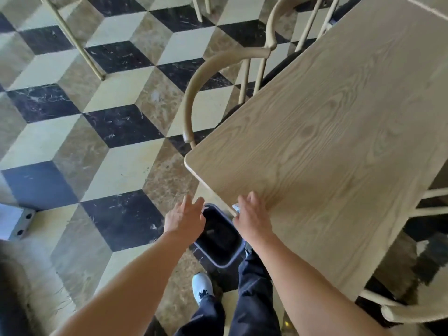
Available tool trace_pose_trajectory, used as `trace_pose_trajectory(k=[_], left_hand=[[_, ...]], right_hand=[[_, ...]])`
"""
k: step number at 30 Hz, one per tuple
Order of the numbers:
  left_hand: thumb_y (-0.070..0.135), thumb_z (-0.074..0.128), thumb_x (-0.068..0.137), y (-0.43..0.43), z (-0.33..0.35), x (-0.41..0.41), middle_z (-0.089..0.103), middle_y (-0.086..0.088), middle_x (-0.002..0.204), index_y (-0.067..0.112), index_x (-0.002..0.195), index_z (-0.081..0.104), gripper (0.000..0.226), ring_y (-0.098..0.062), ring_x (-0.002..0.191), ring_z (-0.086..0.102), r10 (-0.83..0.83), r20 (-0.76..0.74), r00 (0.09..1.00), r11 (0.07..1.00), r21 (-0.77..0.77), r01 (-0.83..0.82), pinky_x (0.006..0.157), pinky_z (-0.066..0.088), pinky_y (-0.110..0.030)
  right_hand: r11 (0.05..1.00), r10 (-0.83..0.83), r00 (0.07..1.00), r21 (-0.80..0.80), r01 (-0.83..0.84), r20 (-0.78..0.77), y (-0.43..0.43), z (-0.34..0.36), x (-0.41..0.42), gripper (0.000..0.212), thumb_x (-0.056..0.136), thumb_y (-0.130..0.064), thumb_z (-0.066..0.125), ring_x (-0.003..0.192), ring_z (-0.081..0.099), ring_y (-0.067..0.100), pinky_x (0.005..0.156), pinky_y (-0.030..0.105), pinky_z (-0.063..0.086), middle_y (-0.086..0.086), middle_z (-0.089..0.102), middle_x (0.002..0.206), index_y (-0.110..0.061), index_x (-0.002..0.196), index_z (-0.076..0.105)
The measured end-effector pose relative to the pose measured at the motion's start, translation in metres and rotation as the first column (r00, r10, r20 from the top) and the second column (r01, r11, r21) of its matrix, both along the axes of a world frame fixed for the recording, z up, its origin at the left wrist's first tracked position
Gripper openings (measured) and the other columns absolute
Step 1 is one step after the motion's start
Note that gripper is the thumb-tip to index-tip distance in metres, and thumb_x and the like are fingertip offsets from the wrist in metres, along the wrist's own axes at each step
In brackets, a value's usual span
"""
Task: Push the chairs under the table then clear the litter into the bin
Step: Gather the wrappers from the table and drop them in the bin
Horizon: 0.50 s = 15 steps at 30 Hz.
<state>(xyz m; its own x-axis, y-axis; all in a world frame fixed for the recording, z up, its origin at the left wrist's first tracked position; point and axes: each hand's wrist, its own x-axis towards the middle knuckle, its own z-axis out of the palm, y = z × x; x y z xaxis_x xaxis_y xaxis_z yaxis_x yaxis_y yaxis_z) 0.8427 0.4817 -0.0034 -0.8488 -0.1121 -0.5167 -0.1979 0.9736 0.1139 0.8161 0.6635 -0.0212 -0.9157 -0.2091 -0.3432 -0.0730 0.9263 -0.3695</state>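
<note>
The left hand (185,218) is spread open, fingers loosely fanned and pointing toward 1 o'clock; it grips nothing and hangs over the left rim of the bin (219,238). The right hand (252,220) lies palm down at the near edge of the table (327,141), fingers extended toward 12 o'clock. A small pale blue scrap (236,209) shows at its thumb side, just at the table's edge — whether the hand pinches it or merely touches it I cannot tell, since the hand covers most of it.

The bin is a dark, grey-rimmed tub standing on the floor (97,141) directly between the 2 hands and a little below them, at the table's near corner. Its inside is dark; something dim lies in it, too blurred to name. The scrap sits at about 1 o'clock from the bin's mouth, just beside its far right rim.

At 12 o'clock from the hands, 2 chairs with curved wooden backs stand along the table's left side: the near chair (206,76) and the far chair (281,18), both with their dark seats tucked under the top and their backs just beside the edge. At 4 o'clock, on the table's right side, parts of 2 pale chairs (424,311) show — their seats near the tabletop, though how far under I cannot tell.

At 6 o'clock are the person's dark trousers (252,299) and a white shoe (202,284), close to the bin.
</note>
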Motion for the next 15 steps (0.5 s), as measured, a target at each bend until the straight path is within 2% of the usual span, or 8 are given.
trace_pose_trajectory(k=[3, 5, 9, 12, 15], left_hand=[[0.033, 0.048, 0.099, -0.029, -0.011, 0.046, 0.049, -0.003, 0.127, 0.028, 0.133, 0.046, 0.034, -0.029, 0.110, 0.058, 0.030, 0.008, 1.000, 0.999, -0.012, -0.030, 0.082, 0.055, -0.042], [0.034, 0.050, 0.099, -0.042, -0.020, 0.069, 0.050, -0.002, 0.131, 0.029, 0.134, 0.046, 0.035, -0.029, 0.110, 0.060, 0.046, 0.008, 0.999, 0.999, -0.006, -0.046, 0.082, 0.056, -0.042], [0.035, 0.049, 0.099, -0.053, -0.033, 0.098, 0.050, -0.002, 0.131, 0.028, 0.137, 0.044, 0.039, -0.029, 0.113, 0.059, 0.059, 0.000, 0.998, 0.998, 0.008, -0.059, 0.084, 0.057, -0.043], [0.035, 0.047, 0.100, -0.054, -0.045, 0.105, 0.048, -0.004, 0.133, 0.026, 0.138, 0.043, 0.040, -0.030, 0.115, 0.058, 0.066, 0.006, 0.998, 0.998, 0.022, -0.066, 0.086, 0.056, -0.043], [0.035, 0.048, 0.101, -0.047, -0.056, 0.101, 0.048, -0.004, 0.130, 0.026, 0.135, 0.045, 0.035, -0.029, 0.112, 0.058, 0.062, -0.002, 0.998, 0.998, 0.033, -0.062, 0.083, 0.056, -0.040]], right_hand=[[1.000, 0.024, 0.998, -0.011, -0.024, -0.065, -0.025, -0.006, 0.034, 0.019, 0.082, -0.006, 0.066, 0.096, 0.053, 0.032, 0.083, 0.042, 0.050, 0.013, 0.049, 0.108, -0.009, 0.099, 0.056], [0.998, 0.053, 0.994, 0.034, -0.050, -0.093, -0.035, -0.009, 0.051, 0.021, 0.082, -0.009, 0.070, 0.091, 0.054, 0.030, 0.080, 0.041, 0.051, 0.012, 0.051, 0.106, -0.010, 0.099, 0.057], [0.984, 0.156, 0.978, 0.104, -0.142, -0.141, -0.048, -0.007, 0.074, 0.030, 0.072, -0.010, 0.081, 0.094, 0.056, 0.031, 0.081, 0.042, 0.054, 0.013, 0.057, 0.099, -0.007, 0.095, 0.062], [0.984, 0.160, 0.983, 0.090, -0.152, -0.092, -0.057, -0.021, 0.085, 0.028, 0.081, -0.013, 0.073, 0.101, 0.053, 0.030, 0.090, 0.040, 0.051, 0.013, 0.052, 0.106, -0.008, 0.104, 0.059], [0.994, 0.097, 0.995, 0.042, -0.096, -0.025, -0.061, -0.036, 0.089, 0.030, 0.085, -0.019, 0.069, 0.109, 0.049, 0.027, 0.089, 0.033, 0.050, 0.009, 0.046, 0.116, -0.013, 0.111, 0.055]])
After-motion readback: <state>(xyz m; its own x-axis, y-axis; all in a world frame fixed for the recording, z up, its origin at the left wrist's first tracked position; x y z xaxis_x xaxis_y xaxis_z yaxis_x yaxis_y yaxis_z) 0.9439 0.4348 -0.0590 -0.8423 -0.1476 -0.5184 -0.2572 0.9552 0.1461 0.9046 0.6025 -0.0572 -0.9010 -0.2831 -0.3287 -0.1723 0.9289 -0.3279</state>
